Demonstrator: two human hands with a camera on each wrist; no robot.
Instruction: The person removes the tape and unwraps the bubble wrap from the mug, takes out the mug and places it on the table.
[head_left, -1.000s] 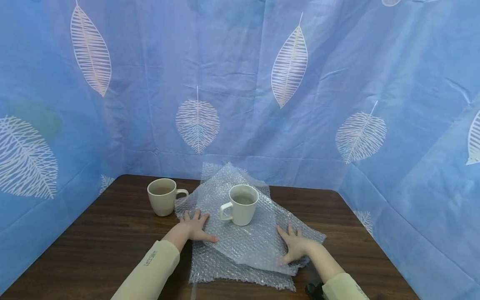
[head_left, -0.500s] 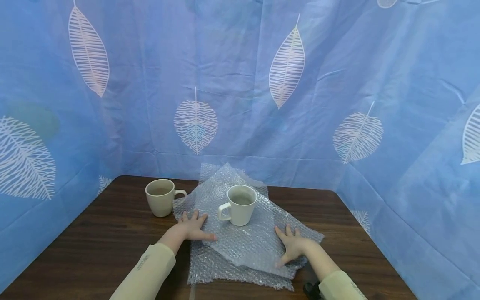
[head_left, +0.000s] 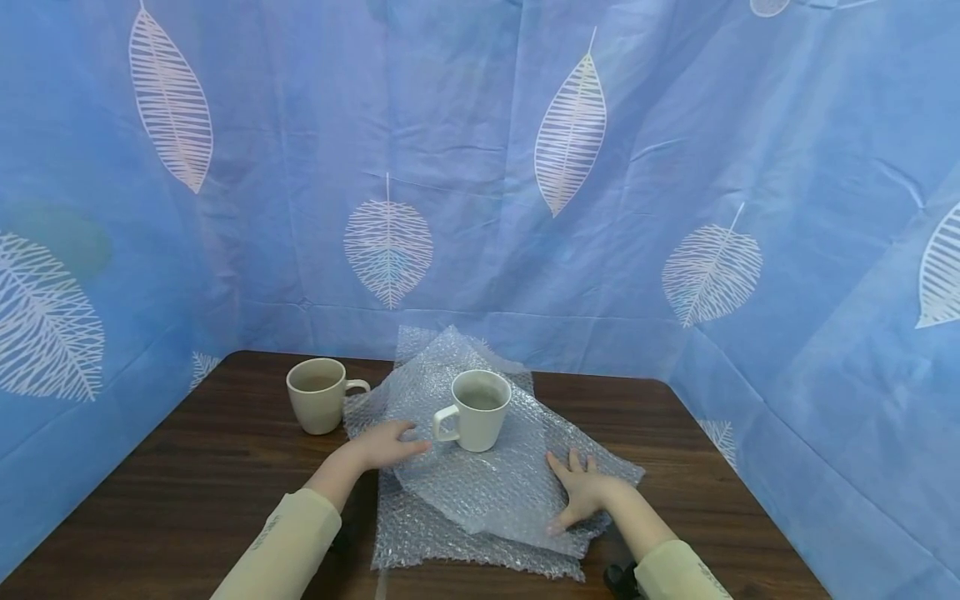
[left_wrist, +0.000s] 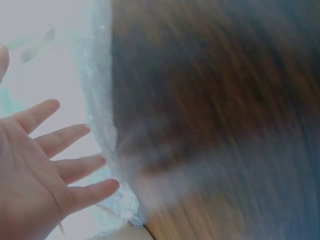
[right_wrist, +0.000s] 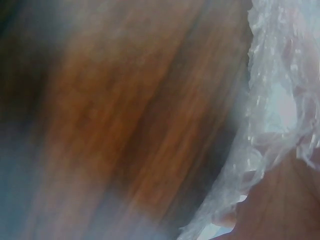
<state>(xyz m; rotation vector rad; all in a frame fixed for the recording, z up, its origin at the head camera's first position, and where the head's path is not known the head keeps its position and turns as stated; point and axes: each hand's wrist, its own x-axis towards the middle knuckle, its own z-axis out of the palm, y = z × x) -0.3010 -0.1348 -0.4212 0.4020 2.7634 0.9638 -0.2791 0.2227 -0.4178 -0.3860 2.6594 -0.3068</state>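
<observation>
A white mug [head_left: 481, 412] stands upright on overlapping sheets of bubble wrap [head_left: 487, 500], its handle pointing left. My left hand [head_left: 384, 446] is over the left part of the wrap, thumb towards the mug's handle, apart from it. In the left wrist view its palm shows and the fingers [left_wrist: 75, 140] are straight and spread. My right hand [head_left: 587, 490] rests on the right side of the top sheet with fingers spread. The right wrist view shows part of that hand behind the edge of the bubble wrap [right_wrist: 255, 120].
A second, cream mug [head_left: 317, 400] stands on the dark wooden table [head_left: 187, 475], left of the bubble wrap, its handle towards the wrap. Blue fabric [head_left: 465, 250] with white leaf prints hangs behind the table and on both sides.
My left hand has turned and risen from lying spread on the wrap; its fingertips no longer show separately in the head view. My right hand and both mugs have stayed put.
</observation>
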